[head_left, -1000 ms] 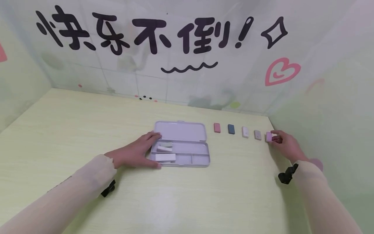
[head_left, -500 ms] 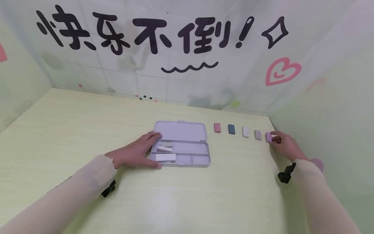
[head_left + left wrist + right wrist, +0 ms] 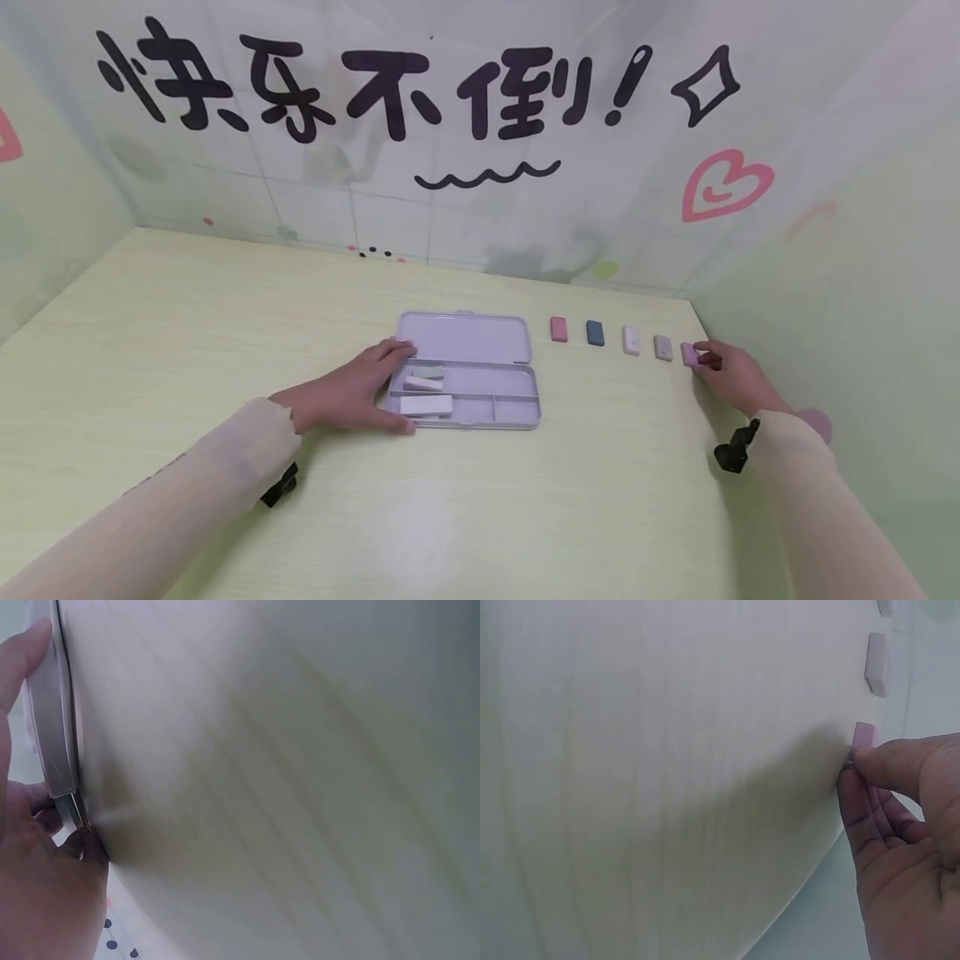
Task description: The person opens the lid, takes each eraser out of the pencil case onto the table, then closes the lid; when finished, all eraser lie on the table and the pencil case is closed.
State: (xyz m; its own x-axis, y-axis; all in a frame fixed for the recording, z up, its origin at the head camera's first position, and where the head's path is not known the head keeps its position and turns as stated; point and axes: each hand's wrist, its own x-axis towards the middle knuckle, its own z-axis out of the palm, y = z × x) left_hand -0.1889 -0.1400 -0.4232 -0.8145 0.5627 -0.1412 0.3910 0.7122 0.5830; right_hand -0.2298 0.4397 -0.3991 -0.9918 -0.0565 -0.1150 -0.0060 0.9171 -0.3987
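A lilac pencil case (image 3: 463, 337) lies opened flat on the table, lid at the back. My left hand (image 3: 348, 387) holds it by its left end, thumb at the front edge and fingers by the hinge. Inside, at the left, lie white blocks (image 3: 426, 406) in the front compartment and smaller pale blocks (image 3: 423, 383) behind the divider. At the far right, my right hand (image 3: 731, 372) pinches a pinkish-purple eraser (image 3: 688, 354) between thumb and fingers, low at the tabletop; the fingers partly cover it (image 3: 863, 735) in the right wrist view.
Left of the held eraser runs a spaced row: a grey eraser (image 3: 663, 348), a white eraser (image 3: 631, 340), a dark blue eraser (image 3: 595, 333) and a pink-red eraser (image 3: 558, 329). Walls stand behind the table (image 3: 480, 517) and close beside my right hand.
The purple eraser has come down slightly and sits flatter at the end of the row, still pinched by my right hand. My left hand and the pencil case stay put.
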